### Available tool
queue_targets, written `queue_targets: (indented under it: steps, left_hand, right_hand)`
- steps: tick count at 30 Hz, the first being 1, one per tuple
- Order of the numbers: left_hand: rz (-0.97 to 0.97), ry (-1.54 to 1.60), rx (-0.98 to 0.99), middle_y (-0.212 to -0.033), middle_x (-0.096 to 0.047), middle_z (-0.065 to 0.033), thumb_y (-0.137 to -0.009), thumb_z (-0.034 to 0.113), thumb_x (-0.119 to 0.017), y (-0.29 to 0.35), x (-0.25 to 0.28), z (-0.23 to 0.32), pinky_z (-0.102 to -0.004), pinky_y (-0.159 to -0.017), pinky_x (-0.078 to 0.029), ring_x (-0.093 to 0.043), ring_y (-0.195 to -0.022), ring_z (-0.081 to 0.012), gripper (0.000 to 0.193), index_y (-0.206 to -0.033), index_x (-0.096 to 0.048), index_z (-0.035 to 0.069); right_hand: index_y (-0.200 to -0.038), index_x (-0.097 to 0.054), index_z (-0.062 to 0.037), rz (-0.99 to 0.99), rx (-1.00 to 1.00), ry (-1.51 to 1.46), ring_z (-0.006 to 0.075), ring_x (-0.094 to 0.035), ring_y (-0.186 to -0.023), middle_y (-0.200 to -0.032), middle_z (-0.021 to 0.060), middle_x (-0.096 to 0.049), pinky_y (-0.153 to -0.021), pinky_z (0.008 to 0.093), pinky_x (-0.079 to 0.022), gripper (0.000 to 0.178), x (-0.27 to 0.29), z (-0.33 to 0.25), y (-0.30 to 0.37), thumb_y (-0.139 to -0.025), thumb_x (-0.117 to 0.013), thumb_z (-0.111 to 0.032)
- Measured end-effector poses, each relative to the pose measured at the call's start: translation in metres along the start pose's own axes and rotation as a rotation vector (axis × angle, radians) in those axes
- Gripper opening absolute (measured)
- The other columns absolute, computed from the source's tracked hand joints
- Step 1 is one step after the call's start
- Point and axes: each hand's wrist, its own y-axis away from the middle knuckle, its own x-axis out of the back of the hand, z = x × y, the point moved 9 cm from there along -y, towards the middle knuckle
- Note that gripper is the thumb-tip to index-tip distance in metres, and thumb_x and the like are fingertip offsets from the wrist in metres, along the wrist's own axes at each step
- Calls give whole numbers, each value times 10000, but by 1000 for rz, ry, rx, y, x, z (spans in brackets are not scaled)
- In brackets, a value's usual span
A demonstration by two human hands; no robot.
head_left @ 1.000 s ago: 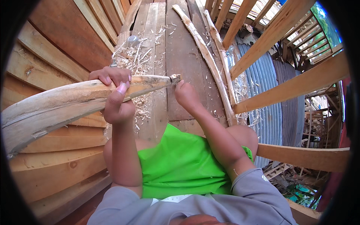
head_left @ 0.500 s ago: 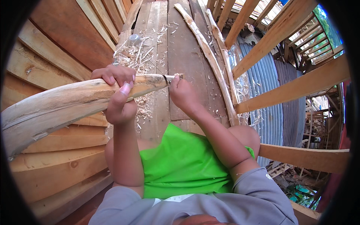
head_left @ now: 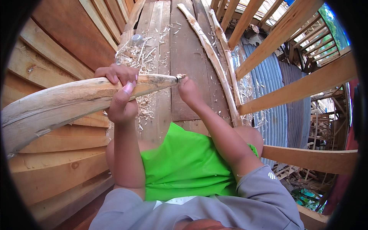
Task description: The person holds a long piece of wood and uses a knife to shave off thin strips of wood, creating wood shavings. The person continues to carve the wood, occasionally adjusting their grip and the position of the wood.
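A long, pale, curved piece of wood (head_left: 65,97) runs in from the left edge and tapers to a point in front of me. My left hand (head_left: 122,107) is closed round it near the tapered part, thumb on the near side and fingers over the far side. At the tip, my right hand (head_left: 189,94) is closed in a fist on what looks like a thin dark blade (head_left: 178,79), mostly hidden by the fingers. A small curl of wood shaving (head_left: 181,76) sits where the dark edge meets the tip.
Wood shavings (head_left: 143,107) litter the plank floor (head_left: 188,42), with a clear plastic cup (head_left: 137,40) among them. Two long peeled branches (head_left: 211,51) lie at the right, beside the wooden railing (head_left: 299,92). A plank wall (head_left: 57,46) stands close on the left.
My right hand has slid slightly to the right, and the dark edge has moved along the wood to its tip, where a shaving has gathered. My left hand keeps its hold.
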Motion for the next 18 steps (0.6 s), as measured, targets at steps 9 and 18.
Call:
queue_targets:
  steps: [9, 18]
  left_hand:
    - [-52, 3, -10, -737, -399, -70, -686, -14, -519, -5, -1, 2, -351, -707, -399, -412, -684, -173, 296, -923, -365, 74]
    - [-74, 18, 17, -732, -397, -69, -670, 5, -527, -8, -6, 1, -354, -706, -396, -399, -668, -171, 301, -910, -359, 76]
  right_hand:
    - [-776, -653, 89, -13, 12, 42, 531, -610, -827, -837, 352, -627, -784, 603, -463, 611, 1, -15, 9, -1012, -298, -349]
    - [-761, -672, 63, 108, -34, 116, 525, -618, -797, -810, 331, -639, -782, 601, -472, 628, -6, 33, -10, -1020, -277, -350]
